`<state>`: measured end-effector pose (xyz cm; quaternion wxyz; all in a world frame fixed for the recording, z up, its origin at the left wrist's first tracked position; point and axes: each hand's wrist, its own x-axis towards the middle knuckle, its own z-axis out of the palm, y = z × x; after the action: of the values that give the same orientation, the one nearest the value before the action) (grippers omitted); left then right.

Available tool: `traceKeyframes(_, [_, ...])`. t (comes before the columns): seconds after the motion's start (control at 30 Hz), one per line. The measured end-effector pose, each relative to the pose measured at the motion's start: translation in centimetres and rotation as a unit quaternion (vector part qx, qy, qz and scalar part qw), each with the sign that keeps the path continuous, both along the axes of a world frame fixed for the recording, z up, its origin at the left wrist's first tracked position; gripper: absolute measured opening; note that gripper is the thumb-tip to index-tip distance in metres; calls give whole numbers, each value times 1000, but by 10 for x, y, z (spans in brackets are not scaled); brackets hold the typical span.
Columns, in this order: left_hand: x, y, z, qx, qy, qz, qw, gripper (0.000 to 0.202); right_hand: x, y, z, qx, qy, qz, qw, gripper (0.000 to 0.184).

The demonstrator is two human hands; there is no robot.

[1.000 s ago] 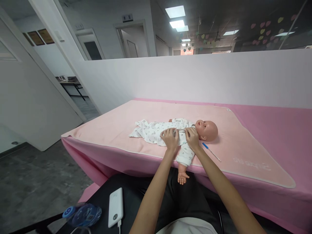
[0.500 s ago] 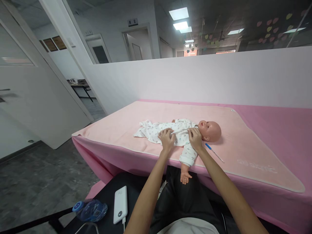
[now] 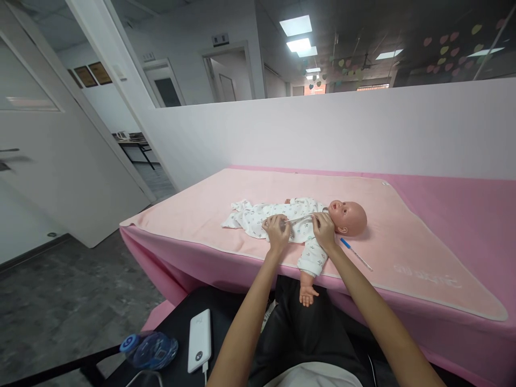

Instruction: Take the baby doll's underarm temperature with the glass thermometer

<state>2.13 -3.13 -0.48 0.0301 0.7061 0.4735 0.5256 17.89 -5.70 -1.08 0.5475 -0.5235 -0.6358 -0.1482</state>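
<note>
Left hand [image 3: 277,230] pinches the white printed cloth romper [image 3: 252,216] at the belly of the plastic baby doll [image 3: 349,216], which lies on a peach blanket [image 3: 226,199] by the pink desk [image 3: 463,204] near edge. Right hand [image 3: 323,230] grips the collar. Risk: an uneven pull drags the doll off; the right forearm may sweep the thin blue-tipped white stick [image 3: 355,253].

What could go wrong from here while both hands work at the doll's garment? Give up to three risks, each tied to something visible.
1. The doll lies near the edge of the table, one doll arm hanging over it; a tug by the left hand and right hand on the garment might slide it off.
2. The right forearm passes close to the thin blue-tipped stick and could knock it away.
</note>
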Motion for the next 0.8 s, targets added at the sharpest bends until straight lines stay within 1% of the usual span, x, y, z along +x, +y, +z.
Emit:
traceKeyframes(0.1, [1,1,-1,-7,1,4,1000,8,1,2,-2,6,6,2,1000,22])
traceKeyframes(0.3, [1,2,-1,-34,5,4,999,24,1,1,-1,8,4,7,1000,23])
traceKeyframes(0.37, [0,0,1,-30,12,-2,999,22,1,1,0,5,1,6,1000,23])
traceKeyframes(0.5, [1,-3,2,-14,45,-5,999,10,0,0,0,0,-1,1,1000,22])
traceKeyframes(0.63, [3,-2,1,0,53,19,998,11,0,1,-1,6,0,3,1000,21])
traceKeyframes(0.8, [3,0,0,14,43,30,999,12,0,1,0,-2,-2,2,1000,20])
